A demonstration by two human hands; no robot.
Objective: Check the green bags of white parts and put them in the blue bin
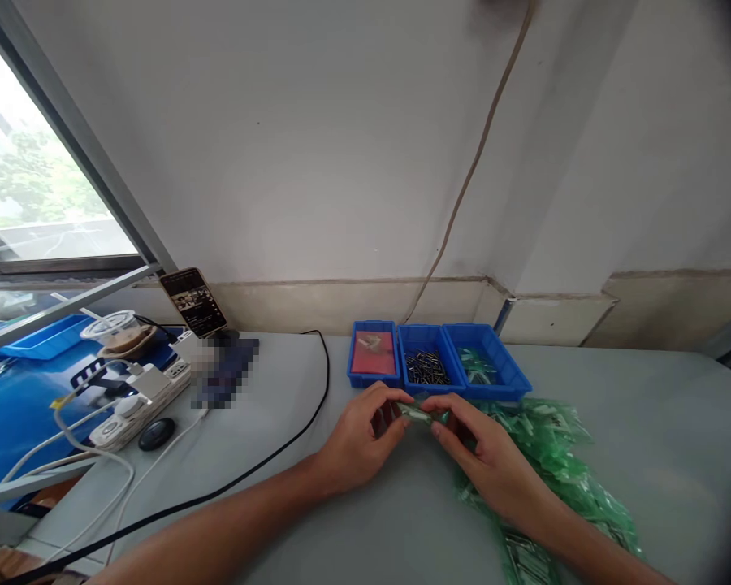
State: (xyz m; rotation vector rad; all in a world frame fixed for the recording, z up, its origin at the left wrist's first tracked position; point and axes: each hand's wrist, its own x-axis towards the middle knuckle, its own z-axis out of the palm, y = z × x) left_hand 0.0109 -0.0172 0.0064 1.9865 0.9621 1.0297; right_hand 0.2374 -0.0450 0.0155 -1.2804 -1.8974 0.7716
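Between my two hands is a small clear green plastic packet (415,413) with something pale inside. The fingertips of my left hand (365,431) pinch its left end. My right hand (478,447) grips the other end with thumb and fingers. Just beyond stand three blue bins: the left bin (374,379) has a red lining with a few pale pieces (373,343) on it. Dark metal screws or pins (426,368) fill the middle one. Small green packets (476,366) lie in the right bin (515,382). A heap of green plastic bags (576,487) spreads beside and under my right forearm.
A black cable (280,445) runs across the grey table on the left. Near it are a power strip (113,431) with white cords, a black mouse-like object (157,435) and a propped phone (193,302). The wall (317,162) rises behind the bins.
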